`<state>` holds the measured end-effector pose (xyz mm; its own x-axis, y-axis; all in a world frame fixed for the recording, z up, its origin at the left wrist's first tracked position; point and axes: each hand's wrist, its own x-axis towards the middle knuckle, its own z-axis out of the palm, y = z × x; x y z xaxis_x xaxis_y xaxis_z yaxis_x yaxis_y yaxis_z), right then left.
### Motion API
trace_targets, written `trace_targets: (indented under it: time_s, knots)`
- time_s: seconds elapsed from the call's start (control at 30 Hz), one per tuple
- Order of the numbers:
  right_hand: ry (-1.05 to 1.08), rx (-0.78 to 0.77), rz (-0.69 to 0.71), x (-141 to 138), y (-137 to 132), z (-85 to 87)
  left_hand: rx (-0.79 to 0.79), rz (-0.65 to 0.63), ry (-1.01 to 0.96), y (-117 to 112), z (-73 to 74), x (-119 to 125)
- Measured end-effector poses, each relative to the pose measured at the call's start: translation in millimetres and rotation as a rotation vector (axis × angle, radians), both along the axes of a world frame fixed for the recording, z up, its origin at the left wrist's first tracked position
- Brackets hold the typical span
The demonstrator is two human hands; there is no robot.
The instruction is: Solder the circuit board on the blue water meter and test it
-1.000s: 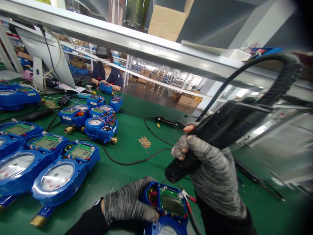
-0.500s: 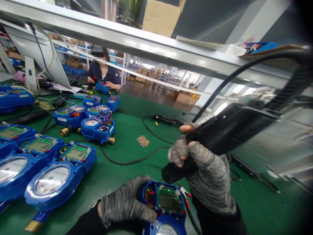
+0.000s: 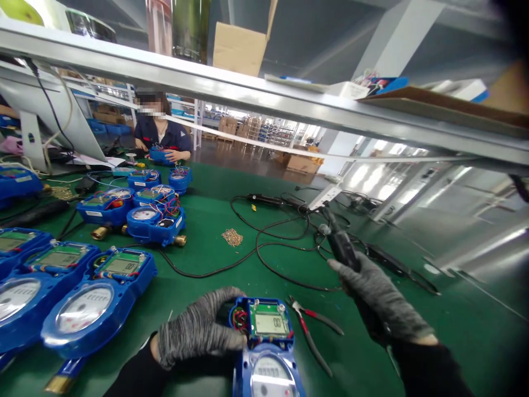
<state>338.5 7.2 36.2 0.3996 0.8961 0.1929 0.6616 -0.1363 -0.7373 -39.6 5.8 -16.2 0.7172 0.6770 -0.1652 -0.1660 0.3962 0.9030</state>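
My left hand (image 3: 198,331), in a grey knit glove, is closed on the left side of an open blue water meter (image 3: 266,344) at the near edge; its green display board faces up. My right hand (image 3: 378,298), gloved too, reaches out to the right and grips the rear of a black corded power screwdriver (image 3: 341,248). The tool is low over the green mat with its tip pointing away from me, well clear of the meter.
Red-handled pliers (image 3: 309,325) lie right of the meter. Several blue meters (image 3: 82,298) fill the left side. A heap of small brass screws (image 3: 232,237) and black cables (image 3: 268,242) lie mid-table. A co-worker (image 3: 159,135) sits at the far end. A metal shelf (image 3: 264,102) runs overhead.
My right hand has swung the screwdriver from above the meter down and out to the right, near the mat. The left hand stays on the meter.
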Motion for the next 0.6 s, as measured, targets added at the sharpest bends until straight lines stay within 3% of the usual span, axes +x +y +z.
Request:
trace_targets:
  time_s: [0.07,0.13,0.2,0.27,0.37,0.4,0.43,0.5,0.6]
  knots:
    - [-0.129,-0.182,-0.081,27.1,-4.5,-41.4,0.147,0.126,0.189,0.5,0.4,-1.1]
    - [-0.210,-0.285,-0.178,45.0,-10.9,-70.2,0.383,0.266,0.322,0.1,-1.2,-2.0]
    - [-0.271,-0.331,-0.242,52.6,-17.2,-82.8,0.604,0.387,0.393,-3.1,-4.5,-3.6]
    - [-0.340,-0.298,-0.263,47.5,-20.9,-81.2,0.750,0.475,0.447,-9.8,-8.1,-6.0]
    - [-0.403,-0.103,-0.192,10.3,-20.5,-67.6,0.816,0.494,0.511,-22.7,-10.1,-7.2]
    - [-0.378,-0.023,-0.106,-9.3,-19.7,-64.0,0.814,0.487,0.529,-26.4,-9.7,-5.9]
    - [-0.231,0.112,0.030,-31.1,-19.2,-62.0,0.815,0.499,0.544,-29.5,-8.8,-3.9]
    - [0.122,0.194,0.329,-75.1,-19.7,-62.5,0.842,0.573,0.577,-33.9,-7.1,1.4]
    - [0.328,0.306,0.485,-121.6,-26.1,-67.8,0.840,0.681,0.656,-39.1,-7.5,6.3]
